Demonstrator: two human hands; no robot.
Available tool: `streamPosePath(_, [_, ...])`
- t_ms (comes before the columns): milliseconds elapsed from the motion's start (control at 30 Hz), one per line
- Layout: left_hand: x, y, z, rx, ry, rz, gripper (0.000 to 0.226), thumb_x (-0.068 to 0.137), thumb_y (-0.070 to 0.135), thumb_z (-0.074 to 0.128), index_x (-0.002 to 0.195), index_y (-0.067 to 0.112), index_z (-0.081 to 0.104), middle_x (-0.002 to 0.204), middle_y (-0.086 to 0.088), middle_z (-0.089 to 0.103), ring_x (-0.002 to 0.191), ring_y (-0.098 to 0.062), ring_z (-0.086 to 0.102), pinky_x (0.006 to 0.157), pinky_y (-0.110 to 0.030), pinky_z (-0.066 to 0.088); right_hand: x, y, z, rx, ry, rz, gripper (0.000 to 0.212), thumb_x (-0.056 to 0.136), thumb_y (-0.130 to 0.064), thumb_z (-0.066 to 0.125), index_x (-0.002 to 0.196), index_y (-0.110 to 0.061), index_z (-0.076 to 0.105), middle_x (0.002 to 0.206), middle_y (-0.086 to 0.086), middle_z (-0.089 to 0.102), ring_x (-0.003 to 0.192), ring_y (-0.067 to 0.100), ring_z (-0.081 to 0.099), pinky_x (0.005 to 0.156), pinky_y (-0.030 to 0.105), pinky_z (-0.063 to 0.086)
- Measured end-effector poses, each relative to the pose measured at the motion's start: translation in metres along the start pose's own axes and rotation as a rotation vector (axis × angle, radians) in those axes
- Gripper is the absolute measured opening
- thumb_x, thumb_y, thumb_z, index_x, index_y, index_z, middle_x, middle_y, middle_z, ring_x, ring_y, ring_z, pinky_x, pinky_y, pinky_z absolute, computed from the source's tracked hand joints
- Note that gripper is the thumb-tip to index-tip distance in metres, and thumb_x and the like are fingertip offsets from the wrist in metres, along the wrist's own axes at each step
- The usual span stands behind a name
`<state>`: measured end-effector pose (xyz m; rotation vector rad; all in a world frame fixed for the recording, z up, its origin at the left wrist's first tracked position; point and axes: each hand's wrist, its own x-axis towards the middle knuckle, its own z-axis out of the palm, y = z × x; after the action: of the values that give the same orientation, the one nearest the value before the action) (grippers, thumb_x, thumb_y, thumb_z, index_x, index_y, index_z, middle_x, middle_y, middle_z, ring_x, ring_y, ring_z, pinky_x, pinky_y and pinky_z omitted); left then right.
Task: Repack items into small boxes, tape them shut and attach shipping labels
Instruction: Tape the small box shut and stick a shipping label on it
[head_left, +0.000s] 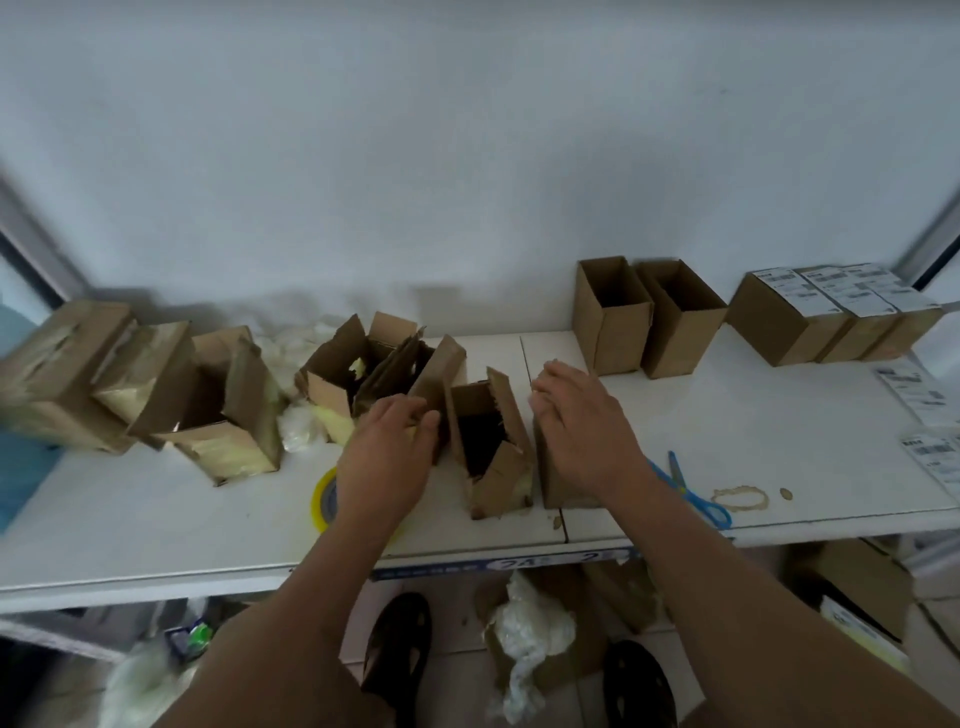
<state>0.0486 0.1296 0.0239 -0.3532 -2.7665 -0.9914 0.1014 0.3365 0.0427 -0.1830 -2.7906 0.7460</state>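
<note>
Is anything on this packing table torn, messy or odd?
Yes. The torn box between the hands has ragged flaps, and opened boxes at the left lean crookedly. A brown ring stain marks the table near the scissors.

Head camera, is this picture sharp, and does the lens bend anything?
Head view: soft all over, most blurred at the left boxes; label print is unreadable; wide-angle bending curves the table edge; lighting is even, with faint shadows on the wall.

2 upright open boxes (647, 317), labelled boxes (831, 317) beside
</note>
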Motion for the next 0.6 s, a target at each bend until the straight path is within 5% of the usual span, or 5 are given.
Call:
streamPosePath(67, [-0.007, -0.023, -0.008, 0.038, -0.02, -0.163, 0.03, 0.099, 0.038, 0.047, 0.117, 0.022, 0.064, 0.121, 0.001, 0.06, 0.107, -0.023, 0.057, 0.083, -0.033, 0.044, -0.007, -0.016, 0.005, -0.008, -0.011, -0.031, 0.038, 0.104, -0.036, 0.036, 0.134, -0.022, 0.055, 0.151, -0.004, 0.04, 0.141, 0.012, 0.031, 0.117, 0.035, 0.023])
streamPosePath(167, [-0.014, -0.052, -0.011, 0.296, -0.283, -0.241, 0.03, 0.096, 0.039, 0.045, 0.109, 0.018, 0.062, 0.114, -0.006, 0.062, 0.11, -0.029, 0.056, 0.092, -0.041, 0.047, -0.015, -0.035, 0.015, -0.007, -0.034, -0.042, 0.037, 0.103, -0.038, 0.038, 0.131, -0.023, 0.057, 0.151, -0.005, 0.038, 0.141, 0.012, 0.029, 0.118, 0.039, 0.023])
streamPosePath(300, [-0.027, -0.072, -0.001, 0.545, -0.599, -0.183, 0.046, 0.092, 0.055, 0.049, 0.129, 0.027, 0.054, 0.135, 0.003, 0.052, 0.137, -0.022, 0.034, 0.115, -0.047, 0.02, -0.023, -0.05, 0.026, -0.026, -0.044, -0.058, 0.037, 0.103, -0.04, 0.039, 0.132, -0.025, 0.057, 0.152, -0.004, 0.037, 0.142, 0.013, 0.027, 0.118, 0.035, 0.016])
streamPosePath(433, [-0.042, -0.083, 0.005, 0.659, -0.519, -0.09, 0.023, 0.093, 0.039, 0.05, 0.107, 0.028, 0.065, 0.113, 0.007, 0.064, 0.128, -0.019, 0.045, 0.114, -0.047, 0.021, -0.033, -0.055, 0.029, -0.054, -0.055, -0.069, 0.037, 0.103, -0.04, 0.039, 0.132, -0.026, 0.057, 0.152, -0.006, 0.036, 0.142, 0.013, 0.027, 0.116, 0.031, 0.015])
streamPosePath(600, [-0.055, -0.064, -0.013, 0.491, -0.444, -0.124, 0.014, 0.092, 0.037, 0.051, 0.083, 0.028, 0.055, 0.093, 0.008, 0.064, 0.097, -0.016, 0.06, 0.084, -0.032, 0.04, -0.047, -0.053, 0.032, -0.008, -0.038, -0.064, 0.035, 0.103, -0.036, 0.042, 0.132, -0.023, 0.057, 0.142, -0.007, 0.045, 0.133, 0.01, 0.034, 0.112, 0.024, 0.022])
